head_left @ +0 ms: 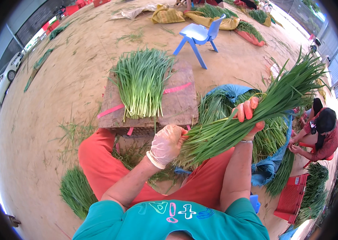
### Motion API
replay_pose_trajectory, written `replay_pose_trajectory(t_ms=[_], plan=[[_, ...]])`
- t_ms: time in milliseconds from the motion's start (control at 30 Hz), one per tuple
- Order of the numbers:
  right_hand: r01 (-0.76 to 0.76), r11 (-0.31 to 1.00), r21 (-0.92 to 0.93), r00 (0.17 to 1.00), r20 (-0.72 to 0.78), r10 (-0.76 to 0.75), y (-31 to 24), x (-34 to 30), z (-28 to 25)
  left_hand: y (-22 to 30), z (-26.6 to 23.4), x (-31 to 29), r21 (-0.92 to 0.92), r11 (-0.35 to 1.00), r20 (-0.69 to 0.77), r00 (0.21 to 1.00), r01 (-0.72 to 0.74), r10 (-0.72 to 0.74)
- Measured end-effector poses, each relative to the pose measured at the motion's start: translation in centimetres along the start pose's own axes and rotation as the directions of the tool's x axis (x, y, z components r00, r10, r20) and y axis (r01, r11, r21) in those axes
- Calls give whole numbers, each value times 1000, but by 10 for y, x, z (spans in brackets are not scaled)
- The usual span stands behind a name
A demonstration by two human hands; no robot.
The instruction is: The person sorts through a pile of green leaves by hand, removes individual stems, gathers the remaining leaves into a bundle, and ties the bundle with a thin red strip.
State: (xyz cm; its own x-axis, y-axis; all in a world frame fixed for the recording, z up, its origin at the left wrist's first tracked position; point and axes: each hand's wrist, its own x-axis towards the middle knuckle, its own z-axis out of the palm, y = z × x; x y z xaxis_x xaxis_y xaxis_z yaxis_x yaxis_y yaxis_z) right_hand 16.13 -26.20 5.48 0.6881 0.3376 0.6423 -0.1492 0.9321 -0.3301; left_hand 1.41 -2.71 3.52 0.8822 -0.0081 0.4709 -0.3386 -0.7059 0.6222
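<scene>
A large bunch of garlic chives [273,100] lies slantwise across my lap, its leafy tips pointing to the far right. My right hand [249,116] is wrapped around the middle of the bunch. My left hand [167,145], in a thin whitish glove, is closed at the pale stem end, its fingertips pinching at the stems; they partly hide what they grip. In front of me stands a wooden board [181,100] with pink straps. On it a neat pile of chives [143,86] lies with its stem ends toward me.
An opened blue sack [265,172] full of chives sits by my right knee. Loose chives [77,192] lie on the ground at left. Beyond the board stands a blue plastic chair [201,34]. At right are a seated person [323,128] and a red crate [291,198].
</scene>
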Motion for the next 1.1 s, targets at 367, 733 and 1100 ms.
replay_pose_trajectory(t_ms=[367,733,1100], plan=[[13,985,-174,999,48,-5,-14,0,-2,-112,-53,-96,511,804,332,793,304,-511],[-17,991,-135,999,39,23,1,3,-2,2,-2,-22,-200,972,140,985,127,-100],[15,994,-107,997,81,-7,-6,0,-6,-42,-10,-24,-340,813,176,881,473,-439]])
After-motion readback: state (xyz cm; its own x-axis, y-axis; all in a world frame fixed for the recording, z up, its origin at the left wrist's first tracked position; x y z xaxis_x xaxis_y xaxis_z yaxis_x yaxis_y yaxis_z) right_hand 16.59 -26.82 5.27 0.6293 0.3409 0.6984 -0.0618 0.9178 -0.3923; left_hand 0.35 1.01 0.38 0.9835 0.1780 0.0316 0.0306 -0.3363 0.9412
